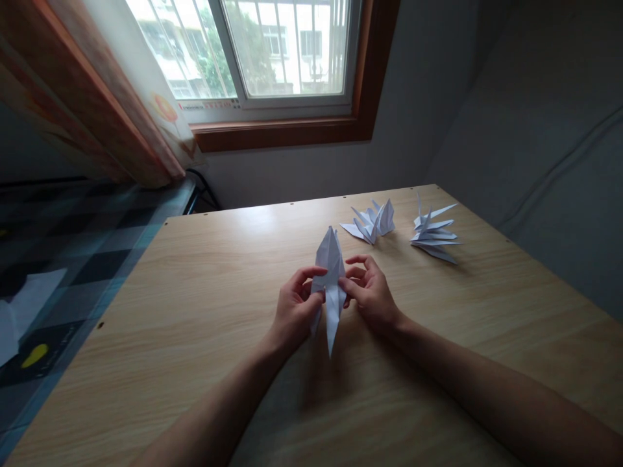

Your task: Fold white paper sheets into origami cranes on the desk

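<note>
The folded white paper (331, 285) stands just above the middle of the wooden table (195, 311), pinched at its waist from both sides: the left hand (294, 308) has thumb and fingertips closed on its left edge, and the right hand (370, 292) presses thumb and forefinger on the right edge, the other fingers curled loose above. The piece is a long narrow diamond, one point reaching away toward the window and the other tapering down toward the person. By my reckoning that puts the folding somewhere in the middle. The sheet is already collapsed and slimmed into a sharp-creased form, yet I can see no spread flaps or bent tip like those on the shapes lying further off, so the later creases look undone. Whether the fingers are making a crease right now I cannot tell. Beyond the right hand, well apart from it, lie a first cluster (372, 222) of spiky white paper shapes and a second cluster (433, 235) nearer the table's right edge, which look finished. At the far wall is the window (272, 52) with a curtain (97, 97) drawn aside, and a checked cloth (73, 259) lies to the left.
</note>
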The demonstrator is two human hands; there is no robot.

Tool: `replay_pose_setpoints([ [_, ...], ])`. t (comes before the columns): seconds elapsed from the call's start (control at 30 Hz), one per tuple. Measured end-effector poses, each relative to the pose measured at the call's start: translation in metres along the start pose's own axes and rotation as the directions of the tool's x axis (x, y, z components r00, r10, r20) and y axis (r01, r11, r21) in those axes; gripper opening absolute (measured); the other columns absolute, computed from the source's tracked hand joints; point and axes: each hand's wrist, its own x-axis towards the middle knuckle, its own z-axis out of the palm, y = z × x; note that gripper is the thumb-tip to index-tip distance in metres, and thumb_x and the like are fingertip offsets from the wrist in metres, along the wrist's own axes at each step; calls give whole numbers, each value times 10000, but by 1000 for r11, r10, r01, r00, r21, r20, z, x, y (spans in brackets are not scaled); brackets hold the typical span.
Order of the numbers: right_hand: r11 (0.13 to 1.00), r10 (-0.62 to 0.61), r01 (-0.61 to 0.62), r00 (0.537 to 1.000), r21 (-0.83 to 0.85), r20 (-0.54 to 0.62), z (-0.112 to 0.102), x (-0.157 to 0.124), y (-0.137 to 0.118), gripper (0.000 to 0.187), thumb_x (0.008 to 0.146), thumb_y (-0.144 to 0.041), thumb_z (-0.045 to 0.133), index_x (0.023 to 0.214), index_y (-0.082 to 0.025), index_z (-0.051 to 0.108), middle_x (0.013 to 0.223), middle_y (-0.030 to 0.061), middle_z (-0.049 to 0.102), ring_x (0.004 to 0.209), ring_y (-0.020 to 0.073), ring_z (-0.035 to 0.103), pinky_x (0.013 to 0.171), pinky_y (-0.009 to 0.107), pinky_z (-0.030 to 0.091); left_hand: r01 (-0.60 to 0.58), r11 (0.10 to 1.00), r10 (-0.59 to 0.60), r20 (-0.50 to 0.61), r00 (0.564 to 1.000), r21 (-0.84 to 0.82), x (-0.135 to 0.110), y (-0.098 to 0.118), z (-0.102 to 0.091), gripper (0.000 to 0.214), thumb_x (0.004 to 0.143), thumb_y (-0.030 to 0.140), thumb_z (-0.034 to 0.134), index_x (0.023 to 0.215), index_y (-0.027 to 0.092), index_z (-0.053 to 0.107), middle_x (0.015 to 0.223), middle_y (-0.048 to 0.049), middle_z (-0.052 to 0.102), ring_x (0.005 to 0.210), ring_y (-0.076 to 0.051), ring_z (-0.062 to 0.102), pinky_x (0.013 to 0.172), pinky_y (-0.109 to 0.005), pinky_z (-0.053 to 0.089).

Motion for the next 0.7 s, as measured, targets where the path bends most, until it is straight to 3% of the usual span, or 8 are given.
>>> replay_pose_setpoints([
  [0.17, 992, -74, 75, 997, -104, 5, 1, -1, -2, 249, 729, -273, 708, 870, -206, 514, 690, -43, 601, 514, 97, 561, 449, 217, 471, -11, 1000, 12, -23, 1000, 17, 0, 3, 1, 296, 674, 196, 670, 952, 177, 570, 658, 18, 669, 495, -131, 610, 509, -234, 468],
  [0.3, 992, -82, 81, 997, -94, -3, 0, -2, -4, 139, 774, -285, 618, 850, -192, 549, 698, -39, 569, 526, 92, 540, 482, 230, 469, -16, 999, 16, -21, 1000, 30, 0, 3, 1, 329, 657, 195, 695, 958, 176, 563, 659, 23, 664, 521, -130, 615, 507, -220, 454],
  [0.5, 985, -82, 94, 993, -143, 85, 3, -8, -1, 262, 736, -253, 705, 897, -213, 503, 773, -37, 570, 591, 90, 546, 510, 210, 439, -62, 994, 67, -62, 996, 85, 1, 0, 1, 335, 644, 187, 731, 940, 163, 576, 688, 19, 668, 593, -120, 624, 548, -207, 470],
  [0.7, 988, -65, 84, 987, -128, 148, 5, -12, -2, 203, 816, -241, 614, 945, -235, 458, 761, -39, 597, 601, 105, 575, 552, 236, 472, -94, 987, 107, -98, 989, 127, 2, -6, -2, 403, 650, 250, 794, 931, 190, 511, 713, 37, 650, 567, -126, 631, 535, -226, 502],
])
